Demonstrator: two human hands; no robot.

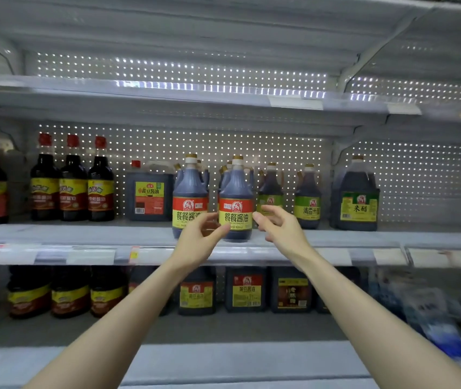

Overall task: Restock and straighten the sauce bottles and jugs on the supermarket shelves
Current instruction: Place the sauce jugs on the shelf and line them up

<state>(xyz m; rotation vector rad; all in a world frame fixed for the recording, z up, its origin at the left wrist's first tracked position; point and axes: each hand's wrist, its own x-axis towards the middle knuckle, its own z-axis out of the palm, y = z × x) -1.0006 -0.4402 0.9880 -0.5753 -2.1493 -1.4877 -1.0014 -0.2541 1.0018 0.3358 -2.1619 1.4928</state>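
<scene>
Two dark soy sauce jugs with red and yellow labels stand at the front of the middle shelf (55,237). One jug (236,192) is between my hands; its twin (188,192) stands to its left. My left hand (199,240) is just left of the first jug's base, fingers spread, fingertips near the label. On the jug's right side my right hand (282,226) is open too, thumb and fingers close to it. Neither hand clearly grips it. More jugs of the same kind stand behind these two.
Three tall red-capped bottles (73,178) and a square jug (149,192) stand to the left. Green-labelled vinegar jugs (307,197) and a large jug (357,195) stand to the right. The lower shelf holds more dark bottles (246,290). The upper shelf (167,91) shows no goods.
</scene>
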